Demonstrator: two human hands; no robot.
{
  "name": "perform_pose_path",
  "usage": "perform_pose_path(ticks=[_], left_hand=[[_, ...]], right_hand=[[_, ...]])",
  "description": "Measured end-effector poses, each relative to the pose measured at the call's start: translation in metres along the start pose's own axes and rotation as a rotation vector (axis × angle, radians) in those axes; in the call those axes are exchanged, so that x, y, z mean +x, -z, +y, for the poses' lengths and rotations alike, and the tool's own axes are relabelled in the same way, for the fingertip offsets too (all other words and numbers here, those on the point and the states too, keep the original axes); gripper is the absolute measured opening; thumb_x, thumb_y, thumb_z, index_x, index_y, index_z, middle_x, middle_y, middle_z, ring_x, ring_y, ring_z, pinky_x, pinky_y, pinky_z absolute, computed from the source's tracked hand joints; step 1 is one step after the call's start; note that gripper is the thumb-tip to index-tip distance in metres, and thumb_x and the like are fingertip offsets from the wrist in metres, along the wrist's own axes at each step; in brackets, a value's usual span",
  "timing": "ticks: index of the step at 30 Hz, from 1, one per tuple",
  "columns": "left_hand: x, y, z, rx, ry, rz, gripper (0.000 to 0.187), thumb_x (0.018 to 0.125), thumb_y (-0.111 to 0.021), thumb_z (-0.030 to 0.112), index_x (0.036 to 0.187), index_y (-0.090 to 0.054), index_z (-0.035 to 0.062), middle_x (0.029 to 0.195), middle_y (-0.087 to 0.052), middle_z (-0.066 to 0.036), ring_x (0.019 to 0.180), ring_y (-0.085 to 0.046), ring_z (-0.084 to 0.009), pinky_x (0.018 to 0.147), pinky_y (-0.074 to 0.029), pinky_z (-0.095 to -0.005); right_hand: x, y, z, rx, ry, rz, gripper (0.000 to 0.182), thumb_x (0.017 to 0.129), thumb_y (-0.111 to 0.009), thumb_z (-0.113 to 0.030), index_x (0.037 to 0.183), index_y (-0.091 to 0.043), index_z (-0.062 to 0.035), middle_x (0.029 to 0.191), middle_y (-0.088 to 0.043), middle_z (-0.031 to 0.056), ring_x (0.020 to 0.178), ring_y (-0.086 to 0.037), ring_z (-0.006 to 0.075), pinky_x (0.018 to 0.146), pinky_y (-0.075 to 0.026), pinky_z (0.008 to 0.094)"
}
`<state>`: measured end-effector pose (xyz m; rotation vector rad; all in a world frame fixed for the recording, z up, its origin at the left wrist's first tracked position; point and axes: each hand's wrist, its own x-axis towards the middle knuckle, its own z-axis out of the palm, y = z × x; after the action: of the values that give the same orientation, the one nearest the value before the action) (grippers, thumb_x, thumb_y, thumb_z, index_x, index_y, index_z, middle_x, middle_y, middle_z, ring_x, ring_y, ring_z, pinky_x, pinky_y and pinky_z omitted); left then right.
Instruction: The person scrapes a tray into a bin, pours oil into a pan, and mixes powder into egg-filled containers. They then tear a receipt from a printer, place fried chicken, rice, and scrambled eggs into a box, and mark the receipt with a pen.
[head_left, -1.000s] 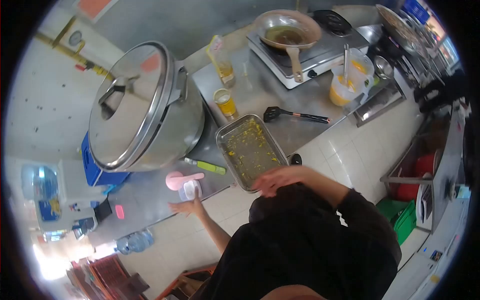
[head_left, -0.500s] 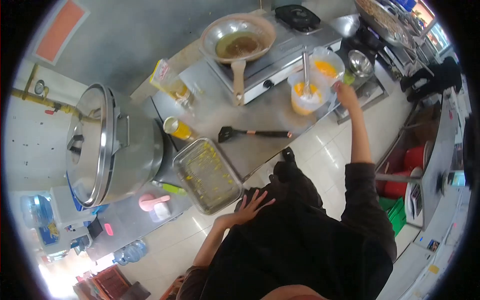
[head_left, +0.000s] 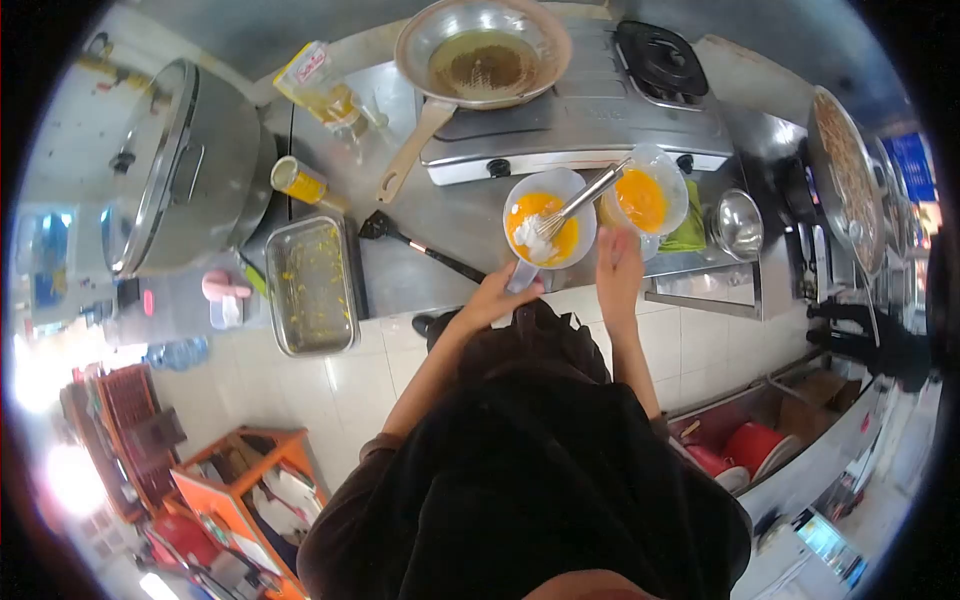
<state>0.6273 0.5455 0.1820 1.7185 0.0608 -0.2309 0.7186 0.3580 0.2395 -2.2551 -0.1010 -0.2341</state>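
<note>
My left hand (head_left: 503, 297) is closed round the handle of a white plastic jug (head_left: 573, 187) near the counter's front edge. Inside the jug are orange-yellow egg, a white lump and a metal whisk (head_left: 592, 190) leaning to the upper right. Just right of that jug, my right hand (head_left: 619, 250) has its fingers bent together; whether it holds anything is hidden. It is beside a second jug (head_left: 672, 182) of egg. A black spatula (head_left: 433, 252) lies to the left.
Behind stands a stove (head_left: 590, 95) with an oily frying pan (head_left: 555, 45). Leftward are a metal tray (head_left: 318, 285), a yellow can (head_left: 298, 180), a pouch (head_left: 325, 85) and a big lidded pot (head_left: 215, 160). Rightward are a green cloth (head_left: 690, 228) and a steel bowl (head_left: 738, 225).
My left hand has gone from my clothing to the jug's handle. My right hand has come down beside the jugs. The view has shifted and turned.
</note>
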Motion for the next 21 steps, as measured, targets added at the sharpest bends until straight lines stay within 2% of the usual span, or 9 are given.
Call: perform_pose_path(ticks=[2,5,6,8,11,13,15,16,21], left_hand=[[0.009,-0.002,-0.01,-0.43,0.227,-0.063,0.035,0.08,-0.073,0.029,0.1,-0.062,0.0033,0.08,-0.06,-0.001,0.074,-0.056,-0.0096,0.072,-0.044,-0.0251],[0.01,0.002,-0.005,-0.175,0.313,-0.129,0.033,0.077,-0.076,0.028,0.096,-0.062,0.005,0.071,-0.058,0.001,0.058,-0.05,-0.007,0.054,-0.039,-0.0232],[0.005,0.001,0.005,-0.267,0.269,-0.138,0.029,0.075,-0.077,0.027,0.089,-0.063,0.0055,0.064,-0.056,0.002,0.049,-0.046,-0.0059,0.045,-0.034,-0.0225],[-0.008,-0.006,-0.003,-0.304,0.288,-0.076,0.026,0.075,-0.077,0.026,0.085,-0.064,0.0059,0.062,-0.055,0.003,0.049,-0.046,-0.0056,0.044,-0.033,-0.022],[-0.023,-0.01,-0.004,-0.342,0.293,0.049,0.021,0.075,-0.078,0.023,0.081,-0.068,0.0048,0.067,-0.06,0.0,0.054,-0.051,-0.0071,0.049,-0.039,-0.0231],[-0.026,-0.017,-0.013,-0.298,0.133,0.214,0.026,0.076,-0.077,0.023,0.09,-0.069,0.0019,0.078,-0.066,-0.004,0.066,-0.059,-0.0107,0.062,-0.046,-0.0266],[-0.027,-0.013,-0.014,-0.279,0.223,0.194,0.032,0.076,-0.077,0.025,0.095,-0.068,0.0015,0.085,-0.068,-0.005,0.075,-0.06,-0.013,0.071,-0.046,-0.0285],[-0.026,-0.011,-0.011,-0.256,0.307,0.158,0.038,0.076,-0.077,0.028,0.101,-0.066,0.0011,0.091,-0.069,-0.006,0.084,-0.062,-0.0152,0.081,-0.047,-0.0305],[-0.023,-0.01,-0.011,-0.221,0.231,0.19,0.037,0.075,-0.077,0.03,0.098,-0.068,0.0021,0.089,-0.069,-0.008,0.082,-0.063,-0.0151,0.079,-0.047,-0.0302]], right_hand=[[0.035,-0.02,-0.008,0.258,0.196,0.168,0.031,0.09,-0.061,-0.025,0.103,-0.055,0.0033,0.093,-0.061,0.0134,0.088,-0.06,0.0212,0.076,-0.048,0.0329],[0.077,-0.064,-0.007,0.915,0.076,0.069,0.02,0.086,-0.065,-0.019,0.088,-0.056,-0.0007,0.078,-0.058,0.008,0.072,-0.058,0.0176,0.065,-0.046,0.0325],[0.085,-0.067,-0.007,1.027,-0.091,-0.172,0.019,0.086,-0.066,-0.017,0.079,-0.054,-0.0041,0.069,-0.054,0.0056,0.065,-0.053,0.0149,0.062,-0.043,0.0302],[0.09,-0.073,-0.008,1.106,-0.294,-0.578,0.04,0.084,-0.066,-0.015,0.055,-0.038,-0.0133,0.048,-0.035,-0.0016,0.045,-0.036,0.0097,0.05,-0.033,0.0265],[0.109,-0.075,0.005,1.311,-0.403,-0.766,0.043,0.086,-0.061,-0.023,0.052,-0.037,-0.013,0.049,-0.035,-0.0014,0.045,-0.037,0.0113,0.047,-0.029,0.0259],[0.106,-0.069,-0.009,1.339,-0.381,-0.614,0.041,0.087,-0.059,-0.026,0.054,-0.038,-0.0123,0.05,-0.035,-0.0018,0.042,-0.032,0.011,0.043,-0.025,0.0273],[0.09,-0.076,-0.025,1.251,-0.405,-0.296,0.039,0.086,-0.06,-0.026,0.057,-0.04,-0.0112,0.052,-0.039,-0.0009,0.041,-0.035,0.0112,0.04,-0.025,0.0277],[0.086,-0.081,-0.031,1.249,-0.405,-0.3,0.039,0.086,-0.06,-0.026,0.057,-0.04,-0.0112,0.052,-0.039,-0.0009,0.041,-0.035,0.0112,0.04,-0.025,0.0277],[0.082,-0.076,-0.044,0.945,-0.376,-0.394,0.036,0.084,-0.062,-0.017,0.054,-0.043,-0.0134,0.048,-0.042,-0.0015,0.041,-0.039,0.0112,0.041,-0.027,0.0265]])
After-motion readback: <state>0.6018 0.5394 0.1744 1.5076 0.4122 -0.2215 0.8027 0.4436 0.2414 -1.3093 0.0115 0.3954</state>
